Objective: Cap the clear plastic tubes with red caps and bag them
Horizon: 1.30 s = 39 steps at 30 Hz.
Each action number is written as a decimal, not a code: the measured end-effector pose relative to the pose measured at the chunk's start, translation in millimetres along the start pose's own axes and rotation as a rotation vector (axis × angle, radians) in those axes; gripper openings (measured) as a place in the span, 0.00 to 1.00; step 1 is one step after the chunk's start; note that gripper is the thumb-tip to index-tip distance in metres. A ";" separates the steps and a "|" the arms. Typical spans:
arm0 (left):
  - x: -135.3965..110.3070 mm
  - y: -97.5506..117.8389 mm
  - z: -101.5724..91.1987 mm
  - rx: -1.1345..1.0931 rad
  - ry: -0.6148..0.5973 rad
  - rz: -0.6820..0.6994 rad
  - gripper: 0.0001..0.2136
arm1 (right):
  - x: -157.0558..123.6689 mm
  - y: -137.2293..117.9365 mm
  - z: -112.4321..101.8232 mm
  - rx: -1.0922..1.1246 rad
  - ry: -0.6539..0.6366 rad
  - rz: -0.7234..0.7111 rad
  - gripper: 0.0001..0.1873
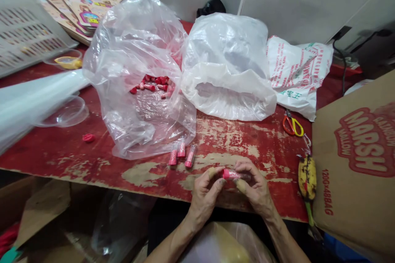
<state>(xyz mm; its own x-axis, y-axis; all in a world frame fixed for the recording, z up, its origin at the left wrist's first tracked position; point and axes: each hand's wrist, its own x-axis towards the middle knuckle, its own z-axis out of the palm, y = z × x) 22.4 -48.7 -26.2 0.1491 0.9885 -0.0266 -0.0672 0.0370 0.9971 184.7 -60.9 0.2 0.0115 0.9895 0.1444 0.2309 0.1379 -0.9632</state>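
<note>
Near the table's front edge, both my hands are closed on one small clear tube [233, 175] with a red end and pale pink-and-white contents. My left hand [204, 192] pinches its red end between thumb and fingers. My right hand [257, 191] grips the clear end, partly covering it. Just beyond my left hand is a group of three similar red-ended tubes [190, 156]. Behind them an open clear plastic bag [138, 57] holds several red and pink small pieces [154, 84]. A white plastic bag [228, 49] with its mouth open toward me sits to its right.
Red-and-yellow scissors [292, 125] lie before a printed white sack [299, 72]. At right are a spotted banana [307, 177] and a cardboard box [352, 164]. Leftward are a red cap-like piece [88, 137], clear round lids [66, 111], a white basket [27, 24] and printed cards [83, 2].
</note>
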 end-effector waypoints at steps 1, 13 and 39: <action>0.1 -0.2 -0.8 0.014 -0.009 0.011 0.11 | -0.1 0.0 -0.2 -0.010 -0.006 -0.001 0.07; 2.7 5.4 -6.0 0.162 -0.115 0.036 0.11 | 1.7 -15.0 -21.2 -0.822 -0.159 -0.103 0.13; -2.1 -3.4 -0.5 0.280 0.005 0.075 0.09 | 2.8 17.0 -42.1 -1.347 -0.247 -0.093 0.12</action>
<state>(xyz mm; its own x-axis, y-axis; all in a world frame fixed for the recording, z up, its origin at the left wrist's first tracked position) 21.8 -50.9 -29.6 0.1491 0.9876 0.0484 0.1972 -0.0776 0.9773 229.6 -57.6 -6.2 -0.1953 0.9806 0.0158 0.9804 0.1948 0.0311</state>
